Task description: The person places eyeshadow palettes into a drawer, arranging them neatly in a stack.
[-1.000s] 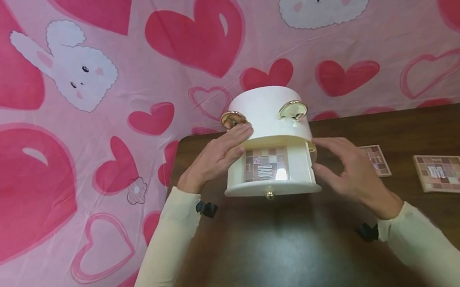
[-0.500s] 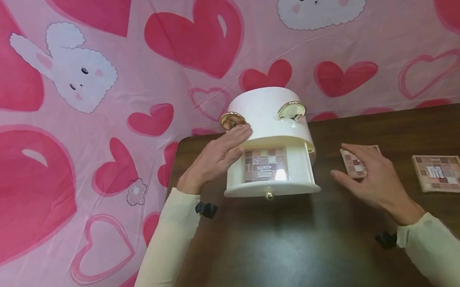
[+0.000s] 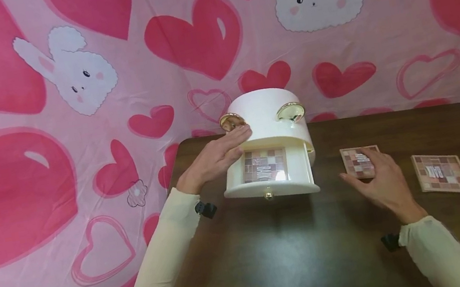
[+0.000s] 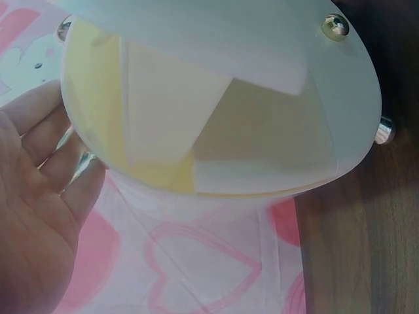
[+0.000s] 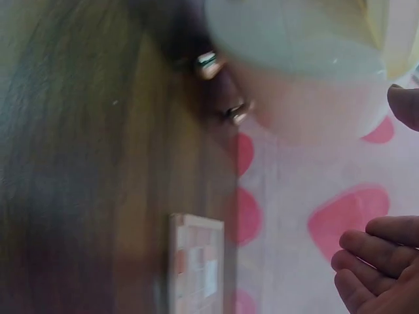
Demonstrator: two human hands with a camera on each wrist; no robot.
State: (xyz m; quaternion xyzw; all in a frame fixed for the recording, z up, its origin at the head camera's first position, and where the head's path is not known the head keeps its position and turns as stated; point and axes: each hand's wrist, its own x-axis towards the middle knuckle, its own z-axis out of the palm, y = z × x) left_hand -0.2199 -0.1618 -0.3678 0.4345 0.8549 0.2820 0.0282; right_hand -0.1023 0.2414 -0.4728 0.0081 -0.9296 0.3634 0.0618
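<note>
A white rounded box [image 3: 264,104] with gold ring-shaped fittings stands near the table's back edge. Its lower drawer [image 3: 243,192] is pulled out, with an eyeshadow palette [image 3: 256,166] lying inside. My left hand [image 3: 216,157] rests straight-fingered against the box's left front, below one gold fitting; the left wrist view shows these fingers [image 4: 82,186] beside the drawer. Over a second palette [image 3: 352,162] on the table is my right hand [image 3: 383,184], thumb and fingers spread. Whether it touches that palette I cannot tell. In the right wrist view its fingers [image 5: 366,261] are apart and hold nothing.
Another palette [image 3: 442,174] lies flat farther right on the dark wooden table [image 3: 278,267]. A pink cloth [image 3: 196,52] with hearts and rabbits hangs behind and to the left. The drawer's gold knob [image 3: 268,195] sticks out toward me.
My right hand has left the box's right side and moved right, over the nearer palette on the table. My left hand and the open drawer have stayed in place.
</note>
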